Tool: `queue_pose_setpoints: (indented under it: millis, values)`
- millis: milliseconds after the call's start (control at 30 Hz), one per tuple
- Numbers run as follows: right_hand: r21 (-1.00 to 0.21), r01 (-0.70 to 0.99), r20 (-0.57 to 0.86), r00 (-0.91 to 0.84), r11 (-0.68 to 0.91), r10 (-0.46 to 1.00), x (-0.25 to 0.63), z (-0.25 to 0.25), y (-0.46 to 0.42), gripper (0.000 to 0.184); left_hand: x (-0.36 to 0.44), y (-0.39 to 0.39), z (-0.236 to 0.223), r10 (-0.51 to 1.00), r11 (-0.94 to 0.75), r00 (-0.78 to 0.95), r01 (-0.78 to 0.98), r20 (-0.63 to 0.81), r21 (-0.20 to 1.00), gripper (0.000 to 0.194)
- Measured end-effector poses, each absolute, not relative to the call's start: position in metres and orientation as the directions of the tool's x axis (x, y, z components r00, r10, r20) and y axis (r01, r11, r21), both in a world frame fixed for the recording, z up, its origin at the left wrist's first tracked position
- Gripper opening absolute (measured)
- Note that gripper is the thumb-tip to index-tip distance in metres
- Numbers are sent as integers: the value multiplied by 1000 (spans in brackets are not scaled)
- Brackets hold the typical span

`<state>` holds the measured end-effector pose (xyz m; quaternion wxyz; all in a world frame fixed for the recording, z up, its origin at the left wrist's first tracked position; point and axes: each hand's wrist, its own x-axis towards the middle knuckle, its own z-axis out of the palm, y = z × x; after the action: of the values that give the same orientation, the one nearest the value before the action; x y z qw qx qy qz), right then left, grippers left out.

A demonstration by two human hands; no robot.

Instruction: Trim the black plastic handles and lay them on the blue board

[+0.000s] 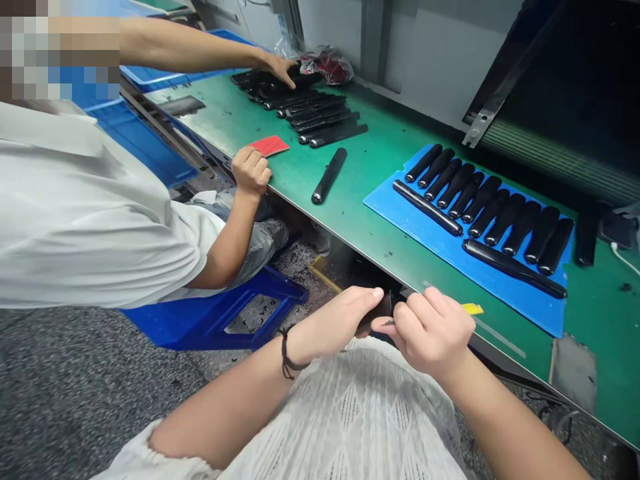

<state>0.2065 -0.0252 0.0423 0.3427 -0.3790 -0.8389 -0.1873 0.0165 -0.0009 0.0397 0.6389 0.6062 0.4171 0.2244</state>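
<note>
My left hand is closed around a dark plastic handle, largely hidden by my fingers, in front of my lap at the table edge. Close beside it, my right hand is a fist around a yellow-handled knife; its yellow end sticks out behind the knuckles, and a thin dark tip shows by the thumb against the handle. Ahead on the right, a blue mat bears a row of black handles with shiny ends, two of them lying crosswise in front.
At left sits a co-worker, one hand on a pile of black handles, the other at a red card. A single handle lies on the green table. A phone with a white cable lies far right.
</note>
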Motion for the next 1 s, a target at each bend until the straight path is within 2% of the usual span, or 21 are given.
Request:
queue_pose_setpoints:
  millis: [67, 133, 200, 300, 400, 500, 667, 800, 867, 967, 1000]
  values:
    - [-97, 708, 690, -458, 699, 560, 213, 45, -25, 35, 13, -2, 41, 802, 107, 547, 260, -238, 960, 59]
    - [-218, 684, 617, -456, 696, 641, 218, 52, -27, 24, 10, -3, 46, 866, -30, 471, 382, -167, 924, 57]
    - [-281, 704, 521, -459, 652, 720, 222, 60, -27, 34, 8, -4, 51, 904, -174, 419, 540, -84, 823, 53]
    - [-274, 739, 445, -470, 615, 762, 222, 69, -26, 58, 8, -6, 59, 908, -320, 420, 697, -3, 642, 49]
    - [-226, 764, 408, -489, 604, 771, 219, 71, -22, 60, 9, -7, 63, 893, -414, 444, 737, 79, 534, 45]
    - [-183, 771, 402, -508, 610, 762, 218, 70, -20, 56, 11, -8, 64, 881, -451, 458, 735, 120, 506, 44]
    - [-1, 784, 515, -532, 621, 672, 218, 62, -22, 50, 14, -9, 59, 905, -378, 421, 736, 58, 562, 47]
    - [140, 760, 629, -563, 634, 536, 220, 52, -26, 46, 17, -7, 52, 905, -241, 423, 598, -47, 764, 52]
    - [140, 714, 660, -584, 686, 473, 223, 49, -27, 38, 18, -5, 49, 886, -133, 452, 463, -104, 876, 54]
    - [31, 680, 656, -567, 732, 499, 227, 48, -27, 7, 18, -2, 47, 840, 44, 507, 288, -192, 956, 57]
    - [-7, 690, 647, -549, 723, 530, 227, 49, -27, 11, 19, -1, 47, 822, 97, 525, 249, -218, 964, 59]
